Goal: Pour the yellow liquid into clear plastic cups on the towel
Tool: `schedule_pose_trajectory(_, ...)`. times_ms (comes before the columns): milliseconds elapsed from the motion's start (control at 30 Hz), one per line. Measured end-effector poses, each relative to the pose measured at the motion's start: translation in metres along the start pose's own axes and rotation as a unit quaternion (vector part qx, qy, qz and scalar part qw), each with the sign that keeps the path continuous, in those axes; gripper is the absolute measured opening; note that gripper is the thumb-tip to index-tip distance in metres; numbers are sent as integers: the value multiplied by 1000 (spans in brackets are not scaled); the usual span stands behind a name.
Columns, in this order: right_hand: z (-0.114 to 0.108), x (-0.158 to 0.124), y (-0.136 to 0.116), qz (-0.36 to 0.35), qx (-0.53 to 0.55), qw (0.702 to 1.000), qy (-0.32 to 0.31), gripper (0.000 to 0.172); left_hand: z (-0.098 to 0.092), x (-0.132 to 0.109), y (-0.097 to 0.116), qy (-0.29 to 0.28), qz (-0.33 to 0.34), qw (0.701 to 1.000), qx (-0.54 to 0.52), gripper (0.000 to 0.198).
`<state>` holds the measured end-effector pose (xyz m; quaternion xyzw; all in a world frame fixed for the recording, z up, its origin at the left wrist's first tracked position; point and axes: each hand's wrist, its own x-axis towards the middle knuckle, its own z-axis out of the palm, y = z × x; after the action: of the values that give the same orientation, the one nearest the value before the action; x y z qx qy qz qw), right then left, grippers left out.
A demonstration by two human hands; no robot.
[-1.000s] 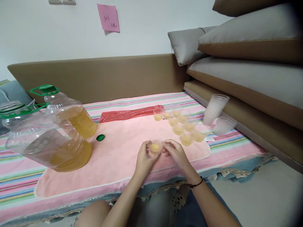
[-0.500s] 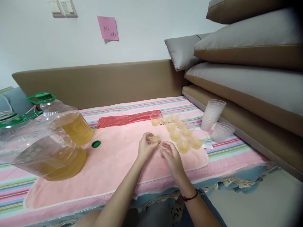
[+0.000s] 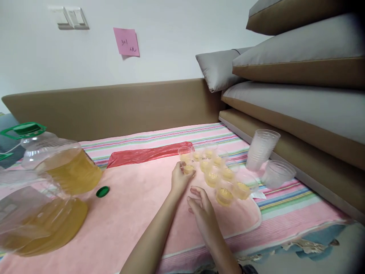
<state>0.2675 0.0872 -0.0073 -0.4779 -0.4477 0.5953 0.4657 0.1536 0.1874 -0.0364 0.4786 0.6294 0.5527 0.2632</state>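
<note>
My left hand (image 3: 180, 179) has its fingers around a clear plastic cup (image 3: 188, 169) holding a little yellow liquid, at the left edge of a group of similar cups (image 3: 212, 177). The group stands on the pink mat (image 3: 137, 205), each cup with a shallow amount of yellow liquid. Nearer to me, my right hand (image 3: 201, 203) hovers over the mat with its fingers apart and nothing in them, left of the front cup (image 3: 224, 195).
Two large green-topped jugs (image 3: 71, 171) of yellow liquid stand at the left, near a green cap (image 3: 102, 191). A red plastic bag (image 3: 148, 154) lies behind the mat. Stacked cups (image 3: 261, 150) and a shorter stack (image 3: 278, 174) stand right, beside piled cushions (image 3: 299, 102).
My left hand has moved the cup away from me, up to the group. My right hand has drawn back from that cup and opened. The view has shifted slightly.
</note>
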Motion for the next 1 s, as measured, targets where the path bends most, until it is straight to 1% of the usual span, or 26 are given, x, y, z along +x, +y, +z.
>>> schedule_pose_trajectory(133, 0, 0, -4, 14, 2, 1000, -4, 49, 5, 7, -4, 2, 1, 1000, 6, 40)
schedule_pose_trajectory(300, -5, 1, -6, 15, 3, 1000, 11, 47, 9, 10, -6, -3, 3, 1000, 18, 41)
schedule_pose_trajectory(433, -11, 2, -2, 24, 9, 1000, 15, 48, 10, 10, -4, 1, 5, 999, 32, 40)
schedule_pose_trajectory(533, -13, 3, 1, 18, 12, 1000, 9, 45, 11, 9, -1, 6, 5, 999, 41, 39)
schedule_pose_trajectory(700, -11, 5, 4, 13, 16, 1000, 10, 45, 11, 7, 1, 6, 7, 999, 45, 39)
schedule_pose_trajectory(867, -11, 5, 8, -3, 16, 1000, 14, 40, 12, 6, 1, 2, 6, 999, 45, 40)
schedule_pose_trajectory(1000, -11, 5, 8, 4, 14, 1000, 6, 43, 11, 6, 1, 2, 6, 999, 48, 38)
